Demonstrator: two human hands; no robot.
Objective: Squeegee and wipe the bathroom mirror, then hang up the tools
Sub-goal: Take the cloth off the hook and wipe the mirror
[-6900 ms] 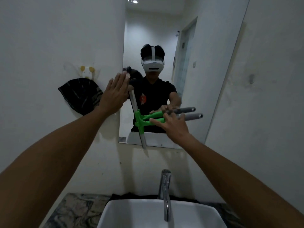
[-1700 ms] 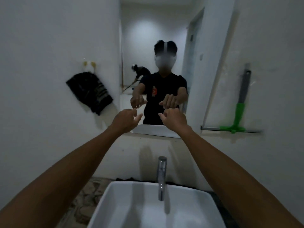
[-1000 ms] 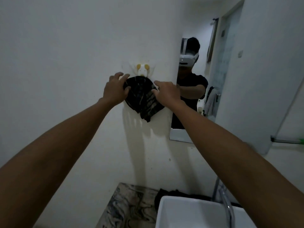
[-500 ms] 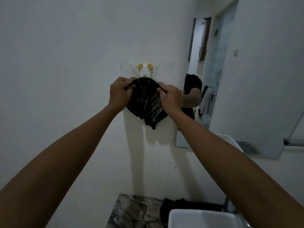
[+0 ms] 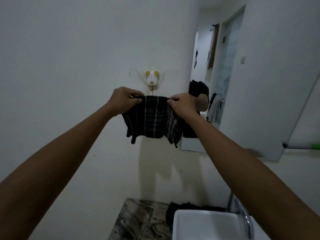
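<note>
A dark striped cloth point(image 5: 152, 120) is stretched between my two hands, just below the white dog-shaped wall hook point(image 5: 152, 80). My left hand point(image 5: 123, 100) pinches its top left corner and my right hand point(image 5: 183, 104) pinches its top right corner. The cloth hangs free of the hook. The mirror point(image 5: 242, 80) covers the wall to the right. The squeegee point(image 5: 303, 146) shows only its blade and a bit of green at the far right edge, on the wall past the mirror.
A white basin point(image 5: 207, 226) with a chrome tap point(image 5: 242, 217) sits at the bottom right. A marbled countertop point(image 5: 138, 222) lies left of it, with a dark cloth point(image 5: 181, 207) behind the basin. The wall on the left is bare white.
Both hands reached the cloth on the hook, lifted it off and now hold it spread out below the hook. The squeegee hung on the right wall earlier.
</note>
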